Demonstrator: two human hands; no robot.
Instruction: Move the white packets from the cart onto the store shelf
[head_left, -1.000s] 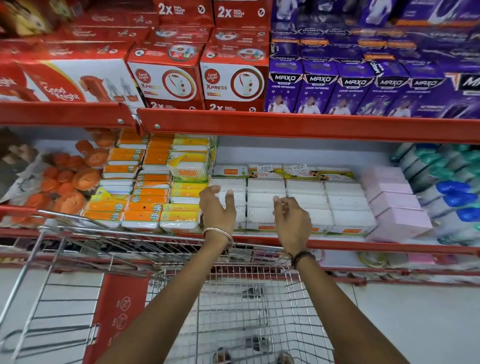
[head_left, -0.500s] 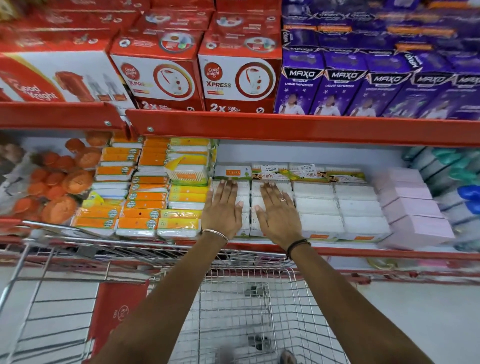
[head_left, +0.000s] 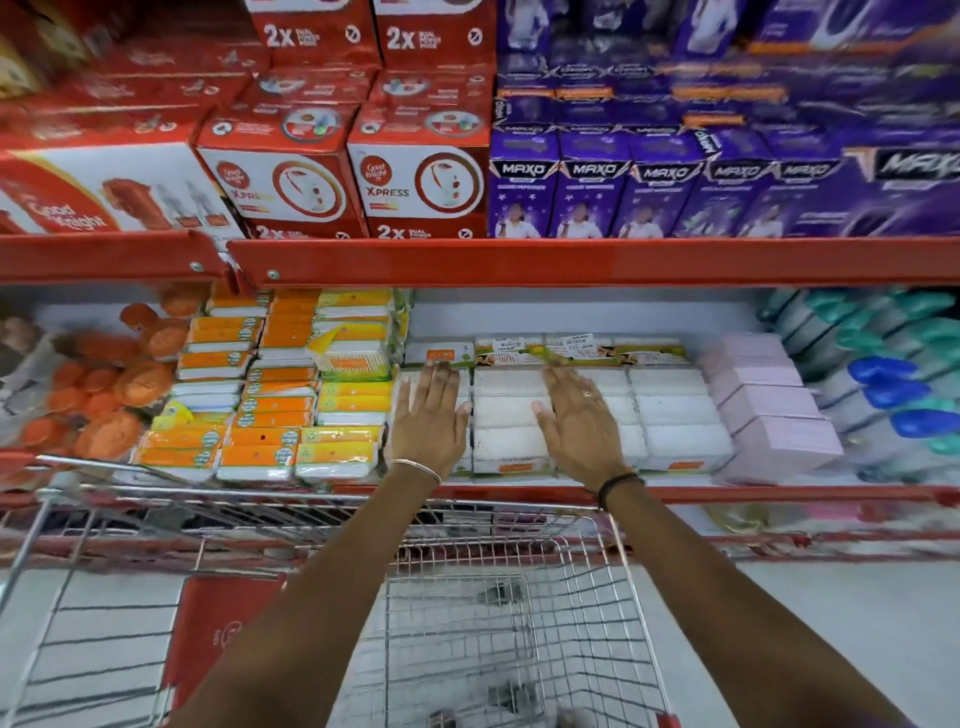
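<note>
Several white packets (head_left: 670, 415) stand in stacked rows on the lower store shelf (head_left: 779, 493), right of orange and yellow packs. My left hand (head_left: 428, 421) lies flat with spread fingers against the leftmost white stack. My right hand (head_left: 582, 423) lies flat on the packets one column further right. Neither hand holds anything. Below my arms is the wire cart (head_left: 519, 623); I see no white packets in its basket.
Orange and yellow packs (head_left: 270, 410) fill the shelf to the left, with round orange items (head_left: 109, 395) beyond them. Pink boxes (head_left: 769, 410) and blue-capped bottles (head_left: 893, 389) stand to the right. Red and purple boxes (head_left: 415, 176) line the upper shelf.
Both hands moved forward from in front of the shelf and flattened onto the white packets. The right hand has since shifted a little to the right.
</note>
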